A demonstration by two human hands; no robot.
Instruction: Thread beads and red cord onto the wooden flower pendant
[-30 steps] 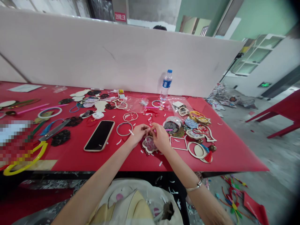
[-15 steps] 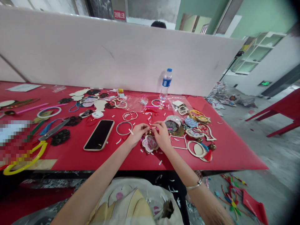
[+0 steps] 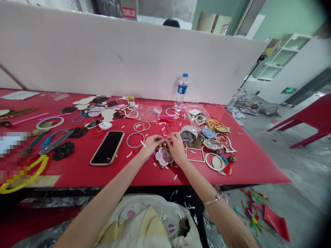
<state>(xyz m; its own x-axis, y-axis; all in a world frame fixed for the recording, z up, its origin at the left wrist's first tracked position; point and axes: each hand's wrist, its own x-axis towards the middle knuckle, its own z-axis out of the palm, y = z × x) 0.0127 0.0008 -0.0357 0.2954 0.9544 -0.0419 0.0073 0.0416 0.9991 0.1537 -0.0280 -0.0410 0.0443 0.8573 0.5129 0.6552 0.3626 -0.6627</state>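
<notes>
My left hand (image 3: 153, 146) and my right hand (image 3: 177, 146) meet over the table, fingertips pinched close together. Both seem closed on a thin pink cord, whose straight pink end (image 3: 185, 140) sticks out to the right of my right hand. Just below the fingers lies a flower-shaped pendant (image 3: 163, 157) with a pale wooden rim and a pink-and-white patterned middle. A small gold-brown bead (image 3: 164, 145) shows between the hands, at the pendant's edge. The fingers partly hide the cord and the bead.
A phone (image 3: 107, 148) and a ring (image 3: 135, 140) lie left of my hands. Yellow-handled scissors (image 3: 42, 162) are at far left. Wooden frames, a square frame (image 3: 195, 155) and tasselled pendants lie right. A water bottle (image 3: 182, 90) stands against the white partition (image 3: 129, 58).
The whole view has shifted slightly, so everything sits a little further left. My hands keep the same pinch over the pendant, with only slight finger movement.
</notes>
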